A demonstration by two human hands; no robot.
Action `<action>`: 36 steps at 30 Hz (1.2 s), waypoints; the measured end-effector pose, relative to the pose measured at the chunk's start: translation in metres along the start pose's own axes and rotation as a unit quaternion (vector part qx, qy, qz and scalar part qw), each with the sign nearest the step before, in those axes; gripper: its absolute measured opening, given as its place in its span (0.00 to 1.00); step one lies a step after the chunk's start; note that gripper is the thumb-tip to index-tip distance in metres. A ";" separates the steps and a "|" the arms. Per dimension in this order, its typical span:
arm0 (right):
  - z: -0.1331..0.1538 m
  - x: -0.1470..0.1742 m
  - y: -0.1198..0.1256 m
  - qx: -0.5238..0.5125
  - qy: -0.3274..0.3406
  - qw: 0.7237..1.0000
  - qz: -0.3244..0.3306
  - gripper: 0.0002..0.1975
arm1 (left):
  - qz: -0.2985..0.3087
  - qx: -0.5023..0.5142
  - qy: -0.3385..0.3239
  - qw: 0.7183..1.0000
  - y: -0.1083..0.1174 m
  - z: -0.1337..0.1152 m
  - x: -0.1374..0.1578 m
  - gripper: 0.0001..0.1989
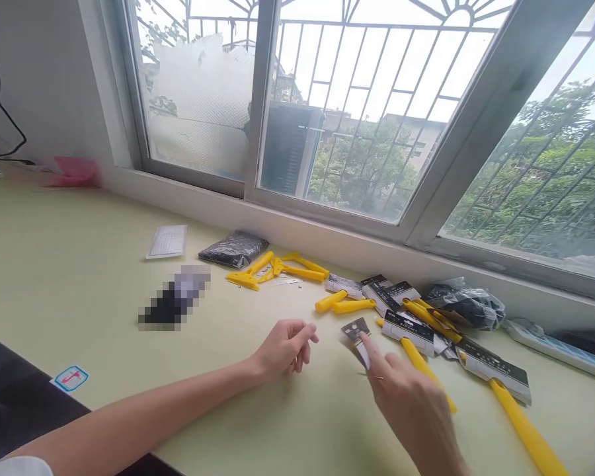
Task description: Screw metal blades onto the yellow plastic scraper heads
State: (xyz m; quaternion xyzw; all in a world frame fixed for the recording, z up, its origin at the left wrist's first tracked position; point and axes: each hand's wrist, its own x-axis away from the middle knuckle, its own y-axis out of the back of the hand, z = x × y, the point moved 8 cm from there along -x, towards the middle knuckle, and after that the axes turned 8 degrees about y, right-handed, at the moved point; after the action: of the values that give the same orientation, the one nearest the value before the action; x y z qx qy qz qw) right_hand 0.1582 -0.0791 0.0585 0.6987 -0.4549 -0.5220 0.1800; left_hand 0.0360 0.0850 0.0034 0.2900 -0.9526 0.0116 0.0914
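My right hand pinches a small black-and-white printed card just above the table, its far end sticking out past the fingertips. A thin strip shows under those fingers; what it is, I cannot make out. To the left, my left hand rests over the table with its fingers curled inward and nothing visible in them. Beside the right hand lie yellow-handled scrapers with black-and-white card sleeves; one yellow handle reaches toward the near right edge. Bare yellow scrapers lie farther back.
A black plastic-wrapped pack and a pale packet lie near the window sill. A pixelated dark object is at left. At right are a clear bag with dark contents and a power strip. The table's edge runs along the lower left.
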 end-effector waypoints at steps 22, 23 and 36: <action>-0.082 0.025 -0.021 -0.122 -0.116 0.982 -0.091 0.12 | -0.136 -0.275 -0.125 0.944 0.038 -0.031 0.001 0.15; -0.062 0.018 -0.022 -0.161 -0.074 0.980 -0.088 0.12 | -0.181 -0.299 -0.127 0.928 0.055 -0.037 0.000 0.13; 0.034 -0.006 -0.052 -0.377 0.033 0.922 0.075 0.11 | -0.410 -0.454 0.076 0.787 0.200 -0.034 -0.036 0.19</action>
State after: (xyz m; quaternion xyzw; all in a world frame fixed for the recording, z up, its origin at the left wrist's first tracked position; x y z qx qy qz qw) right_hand 0.1510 -0.0391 0.0108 0.5594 -0.2692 -0.6170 0.4836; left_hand -0.0397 0.2743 0.0365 0.5765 -0.6295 -0.4388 0.2809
